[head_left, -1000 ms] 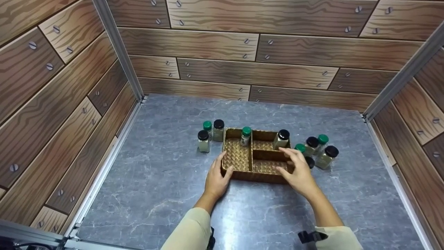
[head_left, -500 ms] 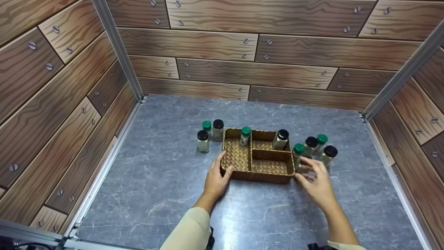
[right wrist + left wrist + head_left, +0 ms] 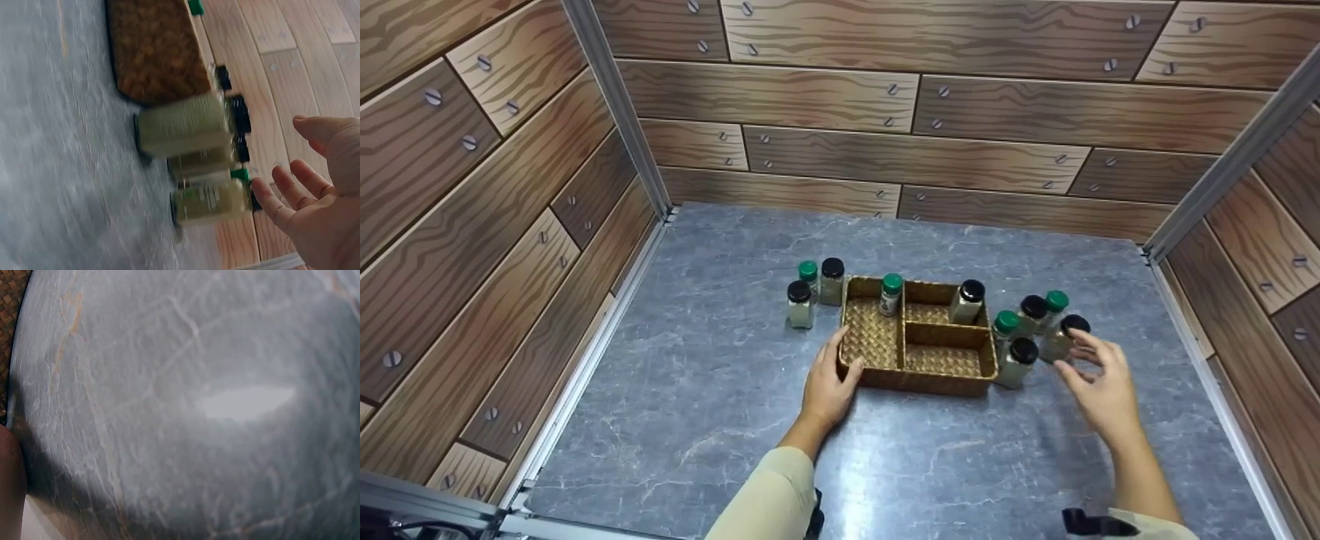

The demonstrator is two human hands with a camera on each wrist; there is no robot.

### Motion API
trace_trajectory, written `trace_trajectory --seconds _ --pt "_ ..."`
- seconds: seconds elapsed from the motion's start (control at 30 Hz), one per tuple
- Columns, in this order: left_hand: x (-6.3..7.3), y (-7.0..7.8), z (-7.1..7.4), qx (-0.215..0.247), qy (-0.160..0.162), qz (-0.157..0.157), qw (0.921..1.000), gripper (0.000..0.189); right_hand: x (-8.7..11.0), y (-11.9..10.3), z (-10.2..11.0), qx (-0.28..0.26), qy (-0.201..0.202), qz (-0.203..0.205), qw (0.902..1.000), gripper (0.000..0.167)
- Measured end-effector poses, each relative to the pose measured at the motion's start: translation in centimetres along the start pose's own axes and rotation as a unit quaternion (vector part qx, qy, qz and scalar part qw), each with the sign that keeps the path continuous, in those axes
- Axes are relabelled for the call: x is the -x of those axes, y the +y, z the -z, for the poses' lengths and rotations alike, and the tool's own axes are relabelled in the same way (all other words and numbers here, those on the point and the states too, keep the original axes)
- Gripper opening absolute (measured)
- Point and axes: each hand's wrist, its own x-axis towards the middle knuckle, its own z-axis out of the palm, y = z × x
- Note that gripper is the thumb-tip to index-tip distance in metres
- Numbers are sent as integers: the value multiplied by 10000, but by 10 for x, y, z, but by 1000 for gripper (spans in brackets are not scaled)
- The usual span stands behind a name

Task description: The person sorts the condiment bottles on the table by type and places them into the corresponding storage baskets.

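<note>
A brown woven divided basket (image 3: 922,381) stands on the grey marbled surface. My left hand (image 3: 826,388) holds its front left corner, fingers along the left side and thumb at the front; the left wrist view shows little of this hand. To the right, my right hand (image 3: 1106,386) has its fingers spread beside a black-capped spice jar (image 3: 1057,346). In the right wrist view that jar (image 3: 211,203) lies close to the fingertips; whether they touch is unclear. Another black-capped jar (image 3: 1015,364) and a green-capped jar (image 3: 1005,324) stand against the basket's right side.
Inside the basket are a green-capped jar (image 3: 890,295) in the left compartment and a black-capped jar (image 3: 968,301) at the back right. Several jars, including one with a black cap (image 3: 800,306), stand left of it. Wood-patterned walls (image 3: 825,105) enclose the surface.
My right hand has moved right from the basket's right side, past the near black-capped jar, to the rightmost black-capped one. The left hand and the basket have stayed put.
</note>
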Motion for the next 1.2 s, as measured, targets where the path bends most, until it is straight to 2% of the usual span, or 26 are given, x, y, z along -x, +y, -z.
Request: trace_trajectory --seconds 0.3,0.53,0.73,0.9,1.2 --pt "2 3 -3 -32 -142 185 9997 64 -13 29 19 7 17 -455 9990 58" --pt "1 3 -4 -32 -138 154 9998 64 -33 43 24 152 141 -437 9988 56" --pt "2 1 -3 -61 -101 96 9999 64 -48 50 20 306 30 -369 9988 58" --pt "3 2 -1 -11 -105 99 9999 66 -58 55 20 323 -196 -268 9989 61" --pt "1 3 1 -30 -148 178 9997 65 -76 53 19 1038 -964 -494 9887 73"
